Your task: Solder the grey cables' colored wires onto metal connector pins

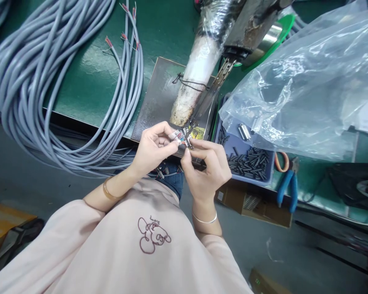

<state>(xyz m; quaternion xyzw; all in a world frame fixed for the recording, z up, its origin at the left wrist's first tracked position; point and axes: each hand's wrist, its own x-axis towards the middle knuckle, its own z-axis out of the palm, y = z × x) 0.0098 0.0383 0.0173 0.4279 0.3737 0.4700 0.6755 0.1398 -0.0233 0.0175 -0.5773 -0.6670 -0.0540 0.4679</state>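
My left hand [153,146] is closed, thumb and fingertips pinching the end of a grey cable [175,135] with thin coloured wires fanned out of it. Between thumb and forefinger, my right hand [207,165] grips a small metal pin connector [188,142]. The wires meet the connector's pins, though fingers and size hide which wire touches which pin. From above, a soldering iron [213,87] points down, its tip at or very close to the connector. Beside the iron, a tube wrapped in white and clear film [199,61] ends just above my hands.
Coiled grey cables [27,73] with stripped ends fill the left of the green table [88,61]. On the right are a blue bin [268,176] of black sleeves, a clear plastic bag [303,81], blue-handled cutters [288,185] and a solder spool [271,41]. A cardboard box [277,212] stands below.
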